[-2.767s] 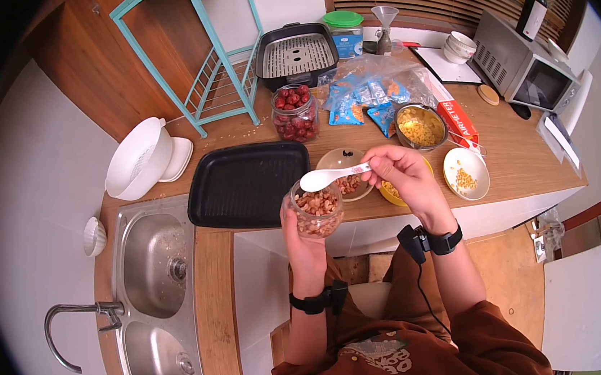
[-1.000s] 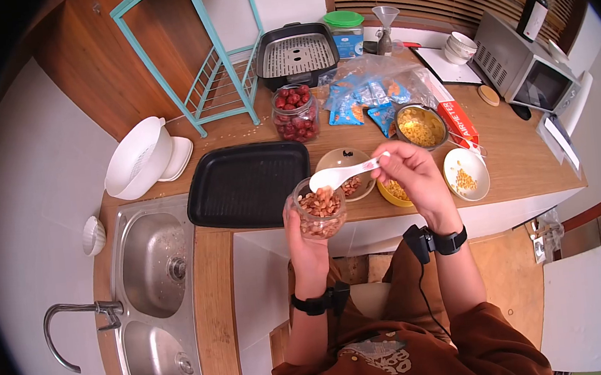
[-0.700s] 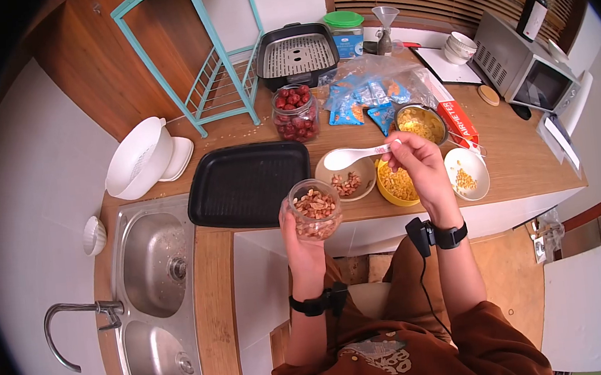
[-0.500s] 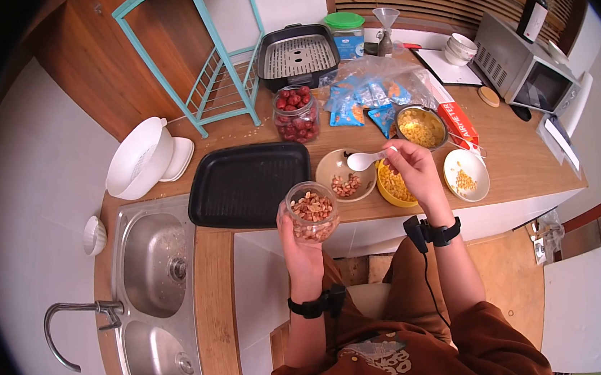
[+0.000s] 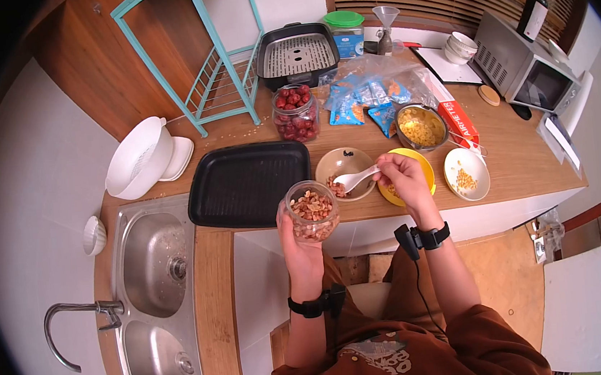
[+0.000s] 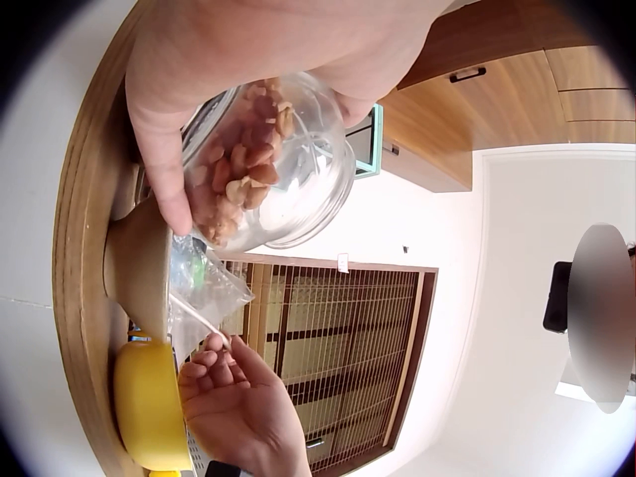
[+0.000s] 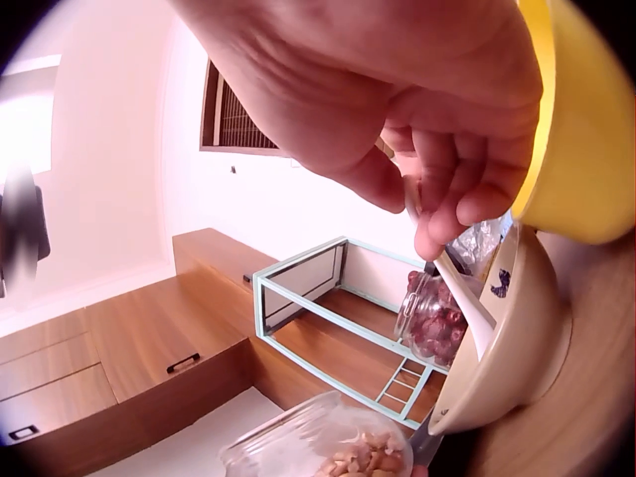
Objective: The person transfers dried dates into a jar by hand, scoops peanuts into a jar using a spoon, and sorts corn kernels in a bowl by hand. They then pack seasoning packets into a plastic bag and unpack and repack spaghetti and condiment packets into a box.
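Note:
My left hand [image 5: 299, 249] grips a clear jar [image 5: 316, 223] part-filled with reddish-brown nuts, just off the counter's front edge. In the left wrist view the jar [image 6: 328, 189] is tilted, with fingers wrapped round its side. My right hand [image 5: 405, 181] pinches the handle of a white spoon [image 5: 352, 179]. The spoon's bowl is down in a beige bowl [image 5: 362, 156] among some nuts, as the right wrist view also shows with the spoon [image 7: 469, 310] reaching inside the rim. Beneath the right hand, a yellow bowl [image 5: 427, 168] is partly hidden.
A black grill pan [image 5: 250, 185] lies left of the beige bowl. Behind stands a jar of red fruit [image 5: 295, 116]. A white bowl [image 5: 484, 183] with yellow bits and a metal bowl [image 5: 403, 138] of yellow pieces are at right. The steel sink [image 5: 149, 256] is at left.
The spoon has gone from over the jar, where it carried nuts, right and down into the beige bowl. The right hand moved with it; the left hand and jar shifted only slightly.

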`<state>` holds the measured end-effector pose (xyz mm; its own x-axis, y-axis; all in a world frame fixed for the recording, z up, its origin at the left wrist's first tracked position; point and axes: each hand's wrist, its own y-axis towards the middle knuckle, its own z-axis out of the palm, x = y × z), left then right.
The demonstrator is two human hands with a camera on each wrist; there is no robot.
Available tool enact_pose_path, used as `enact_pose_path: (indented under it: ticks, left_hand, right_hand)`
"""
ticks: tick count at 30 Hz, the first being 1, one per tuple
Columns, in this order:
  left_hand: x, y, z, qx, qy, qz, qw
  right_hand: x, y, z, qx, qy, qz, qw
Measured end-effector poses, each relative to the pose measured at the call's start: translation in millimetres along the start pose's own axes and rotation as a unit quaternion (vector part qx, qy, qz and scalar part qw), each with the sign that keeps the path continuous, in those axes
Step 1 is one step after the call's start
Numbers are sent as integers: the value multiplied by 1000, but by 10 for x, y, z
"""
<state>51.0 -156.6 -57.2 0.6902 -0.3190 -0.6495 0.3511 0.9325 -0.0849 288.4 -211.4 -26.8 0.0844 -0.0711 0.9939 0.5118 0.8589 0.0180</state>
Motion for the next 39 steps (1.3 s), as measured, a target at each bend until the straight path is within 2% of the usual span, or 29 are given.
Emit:
enact_pose_path:
  ticks: [4,8,12,19,21,23,27,33,36,39]
  left_hand:
    - [-7,-2,-3,1,0,-1,1000]
    - [-15,-6,2,4,0,0,1000]
    - [-9,0,-33,28,-33,-21,999]
    - [-15,4,42,50,-28,-23,998]
    - [-19,1,81,52,-23,-26,998]
    - [-3,3,113,53,-19,-29,998]
    - [46,-2,153,41,13,-19,999]
    - [29,3,58,50,-28,-33,998]
    - [-4,7,2,41,-31,-32,998]
    - [-28,19,2,26,-28,-27,999]
  right_hand:
    - [16,30,72,-5,44,38,998]
    - [-54,104,33,-11,67,41,997]
    - [11,96,-59,-14,119,20,993]
    - [484,-115,-83,13,158,-45,986]
    - [606,-210,-26,19,157,-49,986]
    - [686,-326,52,56,86,-86,991]
    - [731,-455,127,102,8,-100,990]
    - [703,-284,8,42,94,-109,989]
    - [475,-89,-75,-7,31,-110,993]
    - [264,62,-144,9,3,-106,994]
